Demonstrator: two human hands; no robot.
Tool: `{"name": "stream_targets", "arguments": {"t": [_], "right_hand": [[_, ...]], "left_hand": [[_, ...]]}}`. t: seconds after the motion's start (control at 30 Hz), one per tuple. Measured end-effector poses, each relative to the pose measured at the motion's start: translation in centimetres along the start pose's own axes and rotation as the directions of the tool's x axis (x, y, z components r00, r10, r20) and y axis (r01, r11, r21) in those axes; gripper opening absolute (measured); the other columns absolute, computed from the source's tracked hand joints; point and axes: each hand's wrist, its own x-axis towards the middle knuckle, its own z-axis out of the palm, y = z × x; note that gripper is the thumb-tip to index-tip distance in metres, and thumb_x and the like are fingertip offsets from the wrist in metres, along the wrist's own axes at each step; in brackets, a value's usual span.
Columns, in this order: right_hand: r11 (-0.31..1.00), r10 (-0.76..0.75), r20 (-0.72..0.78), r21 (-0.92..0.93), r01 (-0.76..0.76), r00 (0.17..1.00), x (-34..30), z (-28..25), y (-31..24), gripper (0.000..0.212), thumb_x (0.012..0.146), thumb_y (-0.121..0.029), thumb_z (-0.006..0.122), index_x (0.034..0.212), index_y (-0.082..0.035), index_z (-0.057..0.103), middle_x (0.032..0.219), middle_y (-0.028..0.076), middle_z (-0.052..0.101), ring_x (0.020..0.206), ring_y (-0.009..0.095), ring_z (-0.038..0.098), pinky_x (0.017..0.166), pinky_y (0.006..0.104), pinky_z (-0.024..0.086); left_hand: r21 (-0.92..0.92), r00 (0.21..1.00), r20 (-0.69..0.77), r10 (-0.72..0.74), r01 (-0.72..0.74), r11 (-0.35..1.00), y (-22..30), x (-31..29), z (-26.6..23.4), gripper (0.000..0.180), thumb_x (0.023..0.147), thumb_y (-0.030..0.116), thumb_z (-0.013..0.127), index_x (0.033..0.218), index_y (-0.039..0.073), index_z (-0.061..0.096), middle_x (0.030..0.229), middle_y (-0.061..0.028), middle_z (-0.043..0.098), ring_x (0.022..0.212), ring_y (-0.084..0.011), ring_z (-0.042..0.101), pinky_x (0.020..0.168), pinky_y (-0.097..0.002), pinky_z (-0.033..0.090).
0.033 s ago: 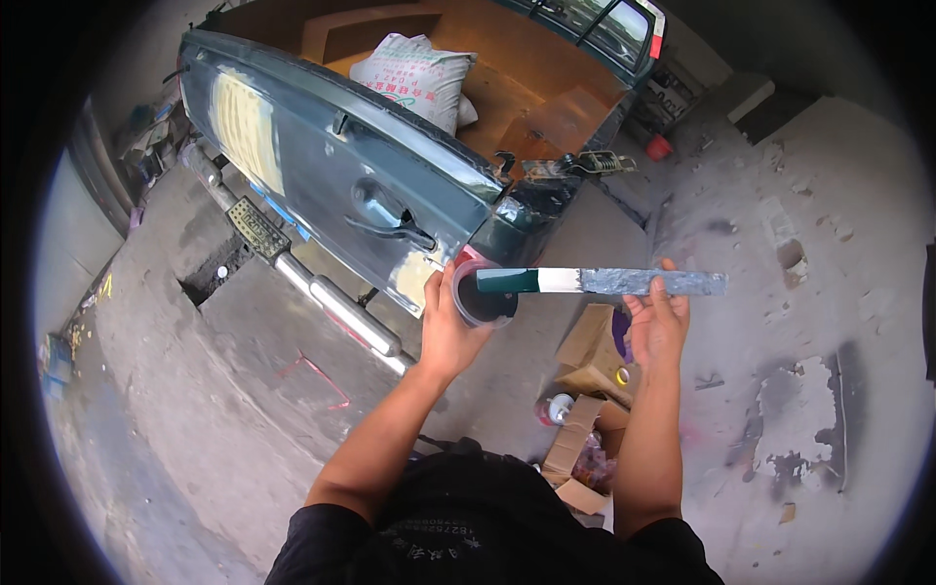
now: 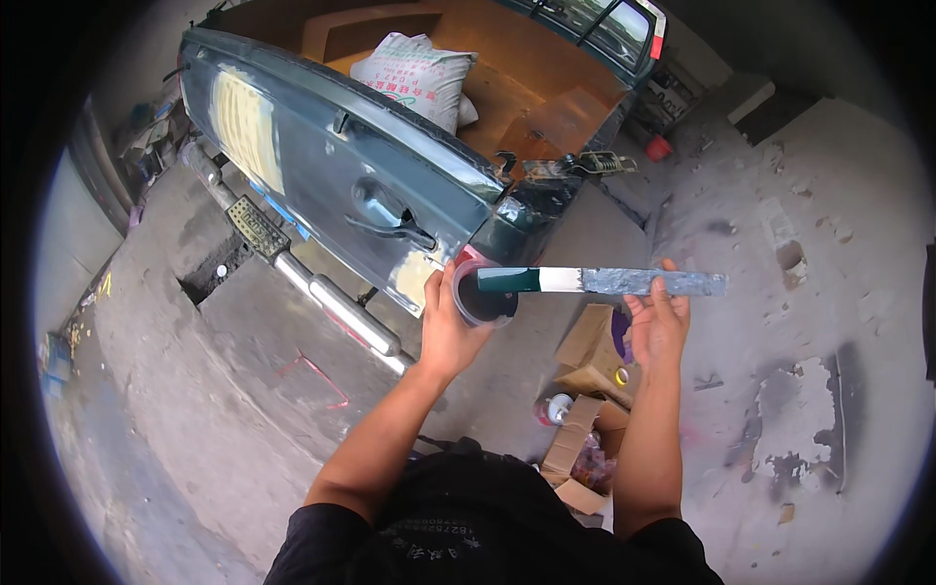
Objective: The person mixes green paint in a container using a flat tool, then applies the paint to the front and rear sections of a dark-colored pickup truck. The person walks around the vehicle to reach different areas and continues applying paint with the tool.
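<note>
My left hand (image 2: 450, 327) is wrapped round a clear plastic cup (image 2: 462, 310) with dark paint (image 2: 485, 302) in it. In my right hand (image 2: 660, 322) is a long flat stirring stick (image 2: 634, 282), gripped near its grey, crusted end between thumb and fingers. The stick lies level, its far end over the cup's mouth. That end is coated in dark green paint, with a white band between the green and the grey. Just beyond the cup is the dark green truck tailgate (image 2: 331, 156), with pale filler patches (image 2: 246, 127) and a handle (image 2: 390, 231).
A white printed sack (image 2: 414, 73) lies in the brown truck bed (image 2: 517, 73). Below the tailgate runs a silver tubular bumper (image 2: 336, 302). Open cardboard boxes (image 2: 570, 444) stand on the floor beside my right forearm. A red bucket (image 2: 659, 147) sits farther back.
</note>
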Motion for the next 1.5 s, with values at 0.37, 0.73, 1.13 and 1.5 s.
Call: {"name": "stream_targets", "arguments": {"t": [0.37,0.73,1.13,1.5], "right_hand": [[1.000,0.010,-0.006,0.027,-0.010,1.000,0.7,0.2,0.1,0.044,0.098,-0.008,0.058,0.139,-0.004,0.042,0.103,0.005,0.062,0.093,0.018,0.065,0.077,0.0364,0.057],[0.999,-0.002,-0.010,0.040,0.002,1.000,0.6,0.5,0.8,0.043,0.098,-0.009,0.059,0.138,-0.004,0.044,0.103,0.007,0.063,0.093,0.019,0.065,0.080,0.0373,0.058],[0.989,-0.100,0.038,-0.103,0.104,0.994,0.2,3.0,-0.7,0.049,0.097,-0.008,0.061,0.141,0.001,0.040,0.102,0.010,0.064,0.090,0.021,0.066,0.079,0.0371,0.060],[0.989,-0.049,0.053,-0.137,0.055,0.997,-1.1,3.1,-1.3,0.052,0.095,-0.005,0.062,0.141,0.001,0.039,0.100,0.009,0.064,0.089,0.019,0.066,0.077,0.0376,0.059]], "left_hand": [[-0.004,0.999,0.050,-0.010,0.010,1.000,0.2,0.6,-0.1,0.109,0.062,0.019,0.089,0.149,-0.001,0.026,0.136,-0.0225,0.038,0.125,-0.0416,0.048,0.101,-0.0446,0.047],[-0.031,0.999,0.053,0.008,-0.006,0.999,-0.6,0.9,-0.3,0.106,0.064,0.020,0.089,0.148,-0.002,0.027,0.135,-0.0221,0.039,0.124,-0.0397,0.049,0.101,-0.0432,0.047],[-0.048,0.999,0.044,0.006,-0.004,0.999,-0.6,0.7,-1.0,0.106,0.064,0.024,0.088,0.148,-0.003,0.028,0.137,-0.0256,0.039,0.127,-0.0425,0.046,0.103,-0.0441,0.045],[-0.033,0.990,0.140,0.014,-0.009,0.999,-0.4,-0.8,-1.1,0.109,0.064,0.023,0.089,0.149,-0.003,0.025,0.136,-0.0248,0.038,0.126,-0.0433,0.044,0.104,-0.0451,0.044]]}}
